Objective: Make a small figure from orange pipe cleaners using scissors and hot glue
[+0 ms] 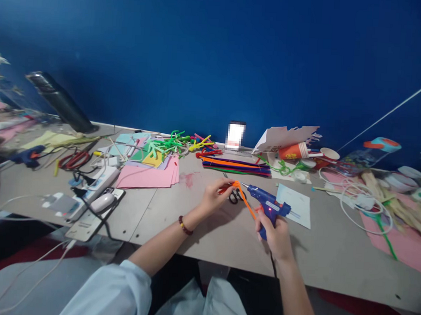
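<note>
Head-worn view, forward and down across the table (pixel 174 203).

A grey table (pixel 325 259) carries, at its left, a dark bottle (pixel 66 103), a white power strip (pixel 104 182) and a phone (pixel 81 228) by the near edge. Pink sheets (pixel 147 177) lie left of centre, a bundle of coloured strips (pixel 236 166) towards the back, with black-handled scissors (pixel 233 197) nearer. Rightward lie a pale blue sheet (pixel 296 210) and pink paper (pixel 399 247).
</note>
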Motion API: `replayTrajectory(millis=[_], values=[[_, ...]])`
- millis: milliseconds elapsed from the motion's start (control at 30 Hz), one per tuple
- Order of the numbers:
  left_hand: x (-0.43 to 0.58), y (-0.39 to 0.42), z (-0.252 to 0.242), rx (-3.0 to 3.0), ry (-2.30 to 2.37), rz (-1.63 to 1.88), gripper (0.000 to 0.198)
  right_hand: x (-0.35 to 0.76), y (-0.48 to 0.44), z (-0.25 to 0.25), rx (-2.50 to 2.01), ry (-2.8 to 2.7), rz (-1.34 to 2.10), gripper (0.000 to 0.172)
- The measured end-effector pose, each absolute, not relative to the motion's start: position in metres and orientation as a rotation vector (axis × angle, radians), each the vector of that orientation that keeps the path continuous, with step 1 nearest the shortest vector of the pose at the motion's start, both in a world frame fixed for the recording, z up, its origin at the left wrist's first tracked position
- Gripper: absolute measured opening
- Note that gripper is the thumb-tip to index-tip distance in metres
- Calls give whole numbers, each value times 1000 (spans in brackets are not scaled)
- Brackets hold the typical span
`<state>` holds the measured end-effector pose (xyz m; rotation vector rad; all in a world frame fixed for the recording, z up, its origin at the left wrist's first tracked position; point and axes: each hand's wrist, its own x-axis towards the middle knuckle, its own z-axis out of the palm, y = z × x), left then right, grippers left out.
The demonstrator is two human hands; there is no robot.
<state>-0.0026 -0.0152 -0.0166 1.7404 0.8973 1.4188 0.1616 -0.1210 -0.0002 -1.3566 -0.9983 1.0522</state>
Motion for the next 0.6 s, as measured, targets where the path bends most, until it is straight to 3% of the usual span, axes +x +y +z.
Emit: replayTrajectory(millis=[600], values=[[-2, -13, -18, 1593, 932, 1414, 20, 173, -124, 7, -1466, -914, 1020, 41]])
